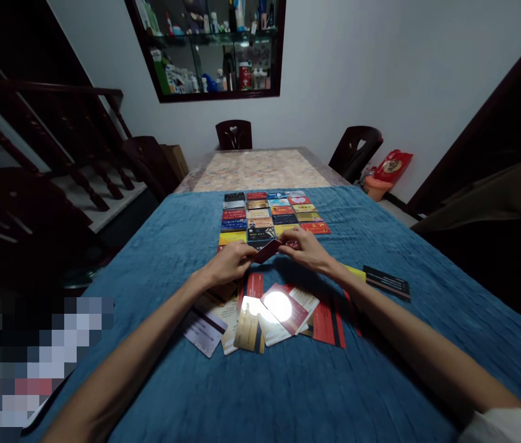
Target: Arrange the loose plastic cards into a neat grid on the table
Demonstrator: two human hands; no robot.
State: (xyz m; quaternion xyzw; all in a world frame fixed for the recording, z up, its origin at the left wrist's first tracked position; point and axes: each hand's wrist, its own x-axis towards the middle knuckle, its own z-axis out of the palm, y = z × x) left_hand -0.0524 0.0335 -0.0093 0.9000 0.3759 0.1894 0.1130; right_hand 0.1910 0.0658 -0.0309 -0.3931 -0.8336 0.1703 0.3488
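Between both hands a dark red card is held tilted above the table. My left hand pinches its left end, and my right hand grips the right end. Just beyond the hands, rows of cards lie face up in a grid, among them a black card with a diamond picture and an orange-red card. Nearer to me is a loose, overlapping pile with a gold card, a silver card, a shiny red card under glare, and a red card with a dark stripe.
A blue cloth covers the near part of the table. Right of the pile lies a black card, with a yellow card beside it, partly behind my right arm. Dark chairs stand around the table. A pixelated patch hides the lower left.
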